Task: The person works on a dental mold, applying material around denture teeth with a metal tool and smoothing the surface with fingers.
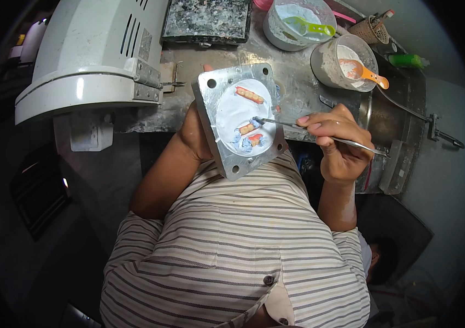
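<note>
My left hand (195, 134) grips a square metal mould plate (212, 112) from behind and holds it tilted toward me, most fingers hidden. Its round middle holds white plaster (231, 119) with short strips of pink material set with tooth-like pieces (249, 94); bluish putty-like lumps (243, 143) cling around the lower pieces. Between the fingers of my right hand (341, 142) is a slim metal instrument (287, 124), its tip at a blue lump near the middle of the plaster.
A white metal machine (95, 38) stands left on the stained bench (180, 60), beside a speckled dark slab (205, 19). Behind are tubs with green (317, 27) and orange (366, 72) scoops, a pen holder (369, 31) and green bottle (404, 60). Another person's head (380, 257) shows lower right.
</note>
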